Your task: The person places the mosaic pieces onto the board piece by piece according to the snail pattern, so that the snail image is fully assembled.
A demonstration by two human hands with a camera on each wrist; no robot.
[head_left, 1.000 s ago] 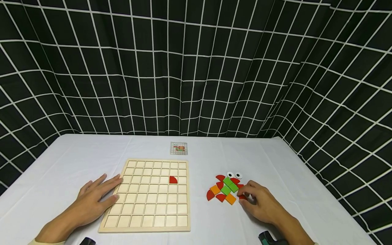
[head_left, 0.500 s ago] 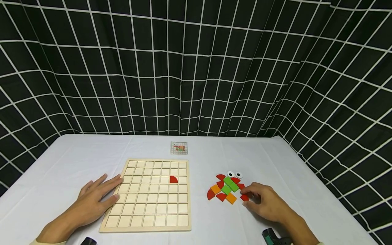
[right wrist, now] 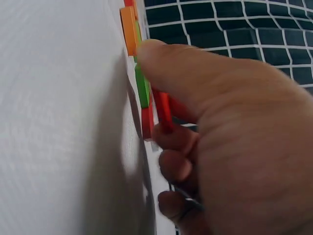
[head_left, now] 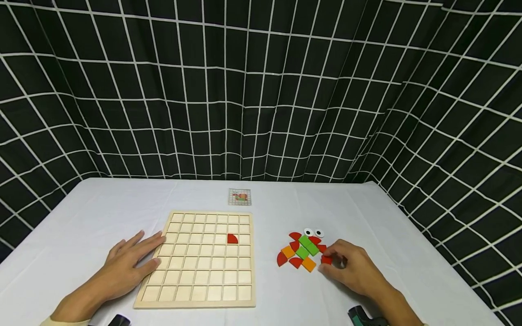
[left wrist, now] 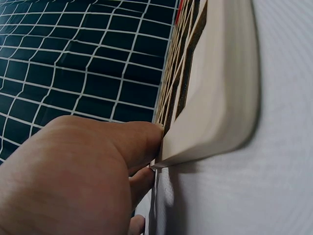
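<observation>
My left hand (head_left: pixel 129 261) lies with extended fingers along the left edge of a pale wooden grid board (head_left: pixel 194 304). In the left wrist view its thumb (left wrist: pixel 142 142) touches the board's rim (left wrist: pixel 222 98). One red quarter-circle tile (head_left: pixel 232 238) sits in a cell toward the board's upper right. My right hand (head_left: pixel 354 266) pinches a red tile (head_left: pixel 326 260) between thumb and fingers, at the right side of a cluster of loose tiles. The right wrist view has that tile tilted on edge between the fingers, partly hidden by the thumb.
The cluster has green tiles (head_left: pixel 305 246), orange tiles (head_left: pixel 308 264), red quarter-circles (head_left: pixel 282 259) and two white eye discs (head_left: pixel 308 232). Behind the board lies a small picture card (head_left: pixel 239 197). A white cloth (head_left: pixel 122 199) covers the table; black grid curtains stand behind.
My right hand has pulled a red tile slightly right, away from the cluster, and now lifts it on edge between thumb and fingers. The left hand has stayed on the board.
</observation>
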